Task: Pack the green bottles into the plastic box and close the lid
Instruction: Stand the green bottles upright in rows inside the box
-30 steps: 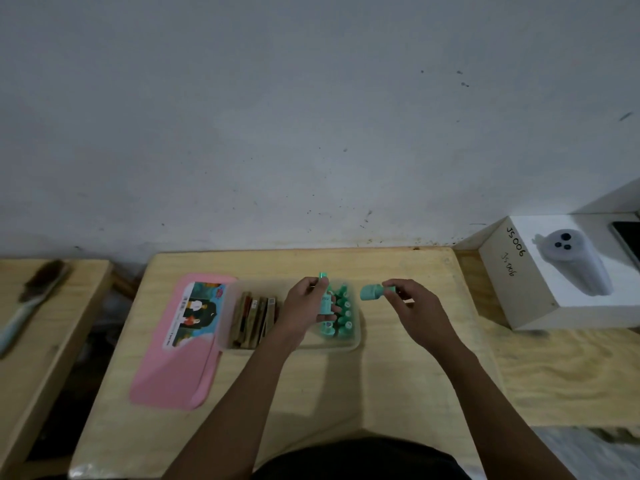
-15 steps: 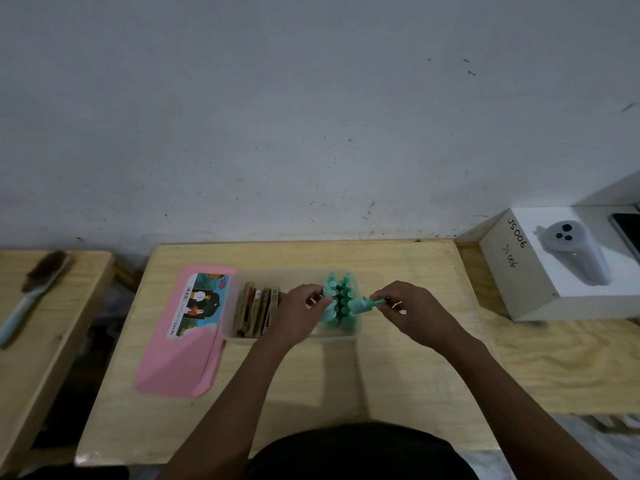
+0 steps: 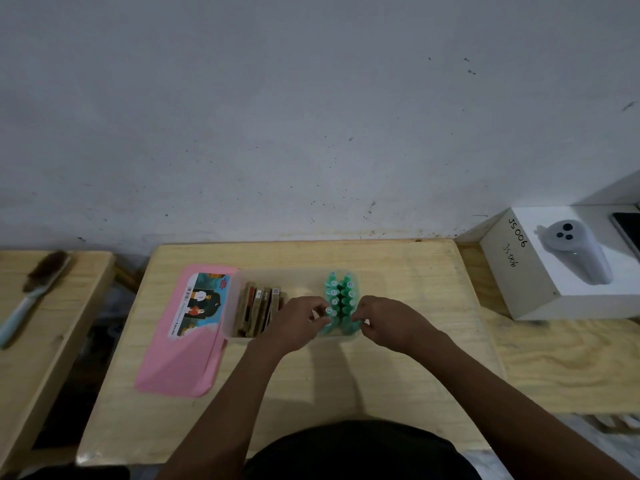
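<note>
Head view puts the packing step near its end: the bottles [image 3: 341, 295] stand in two rows at the right end of the box [image 3: 231, 317], on the worktop [image 3: 415, 278]. The left hand [image 3: 298, 323] has its fingers [image 3: 318, 304] curled, pinching the nearest bottle, and the right hand [image 3: 388, 322] curls on its neighbour. The next move, I judge, is to let go and fetch the pink lid [image 3: 187, 355] lying just left of the box

Plain workroom, plywood tables [image 3: 398, 271], scuffed grey wall [image 3: 311, 116], hand brush [image 3: 38, 282], boxed controller [image 3: 575, 254]
</note>
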Motion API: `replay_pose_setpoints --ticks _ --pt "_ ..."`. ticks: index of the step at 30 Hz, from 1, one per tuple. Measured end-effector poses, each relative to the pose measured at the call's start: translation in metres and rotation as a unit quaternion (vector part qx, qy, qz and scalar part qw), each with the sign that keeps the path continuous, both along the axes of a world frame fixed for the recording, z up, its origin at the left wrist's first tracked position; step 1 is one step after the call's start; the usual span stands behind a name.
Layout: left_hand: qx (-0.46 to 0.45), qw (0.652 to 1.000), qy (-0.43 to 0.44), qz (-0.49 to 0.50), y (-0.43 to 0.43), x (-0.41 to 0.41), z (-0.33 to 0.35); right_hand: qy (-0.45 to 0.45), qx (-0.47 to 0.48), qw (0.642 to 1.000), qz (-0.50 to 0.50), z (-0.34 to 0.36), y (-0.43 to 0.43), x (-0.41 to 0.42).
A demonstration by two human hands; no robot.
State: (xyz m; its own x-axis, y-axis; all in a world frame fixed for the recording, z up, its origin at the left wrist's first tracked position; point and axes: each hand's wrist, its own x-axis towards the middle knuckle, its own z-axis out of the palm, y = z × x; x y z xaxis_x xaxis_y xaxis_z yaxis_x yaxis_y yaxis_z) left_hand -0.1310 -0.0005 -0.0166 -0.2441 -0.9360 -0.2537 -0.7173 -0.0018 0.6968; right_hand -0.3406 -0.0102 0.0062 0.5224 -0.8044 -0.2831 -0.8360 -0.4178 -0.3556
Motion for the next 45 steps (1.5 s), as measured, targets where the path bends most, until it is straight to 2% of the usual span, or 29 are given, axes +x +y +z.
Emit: replay_pose_setpoints --ticks 8,17,23,34,45 --pt "-0.01 1.0 -0.013 0.018 0.004 -0.003 -0.014 0.079 -0.017 0.993 -0.082 -0.015 0.007 0.023" --pt "0.006 1.0 0.005 0.03 0.006 -0.012 -0.025 0.151 -0.059 0.979 -0.127 -0.02 0.005 0.038" --pt "0.035 0.998 0.015 0.045 0.005 -0.013 -0.028 0.147 -0.059 0.977 -0.141 -0.022 0.004 0.037" --pt "0.04 0.998 0.009 0.05 0.005 -0.019 -0.031 0.087 -0.058 0.98 -0.167 -0.026 0.01 0.029" --pt "0.062 0.996 0.043 0.051 0.003 -0.016 -0.031 0.062 -0.055 0.981 -0.177 -0.021 0.013 0.026"
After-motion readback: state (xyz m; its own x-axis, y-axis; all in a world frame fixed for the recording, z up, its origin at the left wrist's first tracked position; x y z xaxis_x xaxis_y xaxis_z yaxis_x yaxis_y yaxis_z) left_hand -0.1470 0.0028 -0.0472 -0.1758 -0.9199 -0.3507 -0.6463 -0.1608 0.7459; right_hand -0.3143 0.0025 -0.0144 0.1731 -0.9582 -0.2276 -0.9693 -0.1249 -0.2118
